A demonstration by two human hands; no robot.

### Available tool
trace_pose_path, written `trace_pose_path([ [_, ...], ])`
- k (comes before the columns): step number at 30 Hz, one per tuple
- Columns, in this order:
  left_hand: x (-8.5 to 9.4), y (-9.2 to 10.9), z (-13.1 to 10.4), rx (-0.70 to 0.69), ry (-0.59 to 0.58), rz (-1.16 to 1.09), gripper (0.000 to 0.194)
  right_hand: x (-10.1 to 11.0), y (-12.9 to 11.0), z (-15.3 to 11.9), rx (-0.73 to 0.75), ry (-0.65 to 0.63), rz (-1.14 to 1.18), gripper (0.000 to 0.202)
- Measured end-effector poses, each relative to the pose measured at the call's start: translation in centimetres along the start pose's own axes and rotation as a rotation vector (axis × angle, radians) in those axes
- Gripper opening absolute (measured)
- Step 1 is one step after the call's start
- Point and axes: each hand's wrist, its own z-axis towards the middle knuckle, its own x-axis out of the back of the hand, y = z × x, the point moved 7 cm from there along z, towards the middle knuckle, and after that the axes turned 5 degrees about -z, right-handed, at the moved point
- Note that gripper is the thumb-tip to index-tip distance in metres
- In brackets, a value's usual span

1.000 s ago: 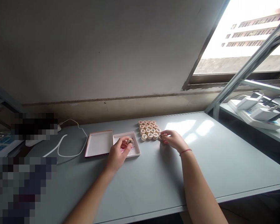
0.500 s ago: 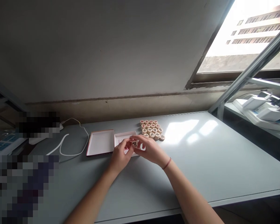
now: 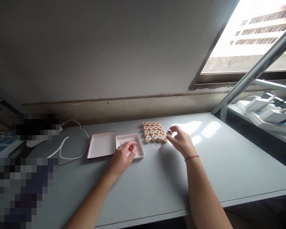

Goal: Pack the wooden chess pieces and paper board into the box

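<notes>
My right hand (image 3: 181,141) pinches a round wooden Chinese chess piece (image 3: 169,133) between thumb and fingers, just above the right side of the grouped pieces. Those Chinese chess pieces (image 3: 154,137) stand in close rows, some stacked, with red characters in the back rows and black ones in front. My left hand (image 3: 122,158) hovers over the white box tray (image 3: 141,152), its thumb and fingertips slightly apart with nothing between them. Red printing shows on the tray's floor, partly hidden by that hand. The box lid (image 3: 102,146) lies to its left, inner side up.
Everything rests on a grey table (image 3: 205,178) against a wall. A white cable (image 3: 72,158) loops left of the lid. Metal frame bars (image 3: 225,109) rise at the right corner, beside a shelf with white power adapters (image 3: 274,116). Blurred blocks cover items at the left.
My right hand has moved right from the box to the grouped pieces, carrying the chess piece that was between both hands. The left hand has let go and stays over the tray.
</notes>
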Motion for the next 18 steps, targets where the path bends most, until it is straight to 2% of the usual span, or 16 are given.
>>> trace_pose_path([
  [3, -0.2, -0.1, 0.0, -0.013, -0.03, 0.026, 0.02, -0.5, 1.7, 0.0, -0.064, -0.128, -0.025, 0.015],
  [7, -0.3, -0.1, 0.0, -0.041, -0.055, 0.13, 0.019, -1.9, 1.5, -0.6, -0.06, -0.276, -0.027, 0.016],
  [12, -0.4, -0.5, -0.1, -0.04, -0.091, 0.332, 0.013, -2.4, 0.7, -0.6, -0.002, -0.277, -0.178, 0.013],
  [18, -0.5, -0.5, -0.2, -0.03, -0.19, 0.39, 0.01, -2.8, 0.7, -0.3, -0.002, -0.291, -0.254, 0.008],
])
